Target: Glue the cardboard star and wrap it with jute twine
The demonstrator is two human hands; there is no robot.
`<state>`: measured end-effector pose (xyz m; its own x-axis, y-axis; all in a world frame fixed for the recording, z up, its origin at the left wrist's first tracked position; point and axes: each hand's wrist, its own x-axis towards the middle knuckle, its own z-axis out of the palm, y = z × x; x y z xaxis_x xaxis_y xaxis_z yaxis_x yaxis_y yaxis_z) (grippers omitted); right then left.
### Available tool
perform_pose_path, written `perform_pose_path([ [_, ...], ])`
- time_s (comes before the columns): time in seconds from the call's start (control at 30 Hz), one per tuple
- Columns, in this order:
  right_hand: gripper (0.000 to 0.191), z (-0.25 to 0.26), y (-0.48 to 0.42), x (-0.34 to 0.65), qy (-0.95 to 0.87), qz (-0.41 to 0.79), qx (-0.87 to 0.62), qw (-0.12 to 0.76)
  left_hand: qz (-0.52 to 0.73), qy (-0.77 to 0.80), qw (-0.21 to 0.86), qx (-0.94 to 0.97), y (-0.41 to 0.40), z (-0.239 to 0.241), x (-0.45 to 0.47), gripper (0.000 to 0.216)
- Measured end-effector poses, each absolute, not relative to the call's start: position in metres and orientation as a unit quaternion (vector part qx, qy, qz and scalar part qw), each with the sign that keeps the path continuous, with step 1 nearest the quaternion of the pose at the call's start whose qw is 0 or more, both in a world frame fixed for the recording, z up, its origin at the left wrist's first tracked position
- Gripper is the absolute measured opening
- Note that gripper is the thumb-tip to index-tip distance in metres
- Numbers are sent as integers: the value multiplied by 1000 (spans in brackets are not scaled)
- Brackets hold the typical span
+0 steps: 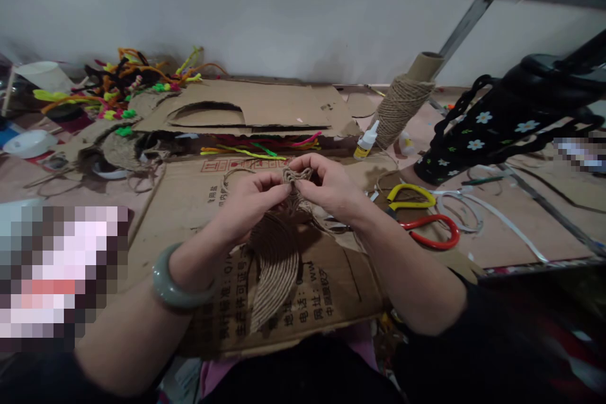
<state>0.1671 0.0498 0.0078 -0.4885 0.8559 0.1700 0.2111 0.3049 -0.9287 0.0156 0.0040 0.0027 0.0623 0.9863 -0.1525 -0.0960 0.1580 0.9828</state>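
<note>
Both hands meet over a printed cardboard sheet (326,315). Between their fingertips is a small folded piece of twine rows (294,175), its strands looped in waves. My left hand (255,199) pinches it from the left with thumb and forefinger. From the right, my right hand (326,183) grips the same piece, thumb against it and fingers curled behind. Below the hands lies a curved coil of twine rows (277,265) on the cardboard; whether it joins the held piece is hidden. Scissors with one yellow and one red handle (433,230) lie beside my right forearm, blades partly hidden.
A tilted cone of twine (402,107) stands at the back, near a small glue bottle (367,140). A black flowered bottle (478,129) leans at right. Cut cardboard (284,107) and colourful fuzzy stems (142,76) lie behind. A blurred-out object (57,271) is at left.
</note>
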Motion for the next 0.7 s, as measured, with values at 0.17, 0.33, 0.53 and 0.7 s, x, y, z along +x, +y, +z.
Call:
perform_pose_path([
  [0.17, 24, 11, 47, 166, -721, 479, -365, 342, 469, 506, 566, 451, 3, 3, 14, 16],
  [0.33, 25, 11, 47, 167, -717, 483, -362, 348, 493, 497, 565, 437, 4, 3, 15, 11],
  [0.53, 29, 4, 49, 167, -732, 456, -356, 358, 486, 496, 572, 437, 4, 1, 15, 16],
  [0.7, 29, 4, 49, 166, -746, 449, -353, 344, 470, 505, 579, 435, 4, 1, 15, 18],
])
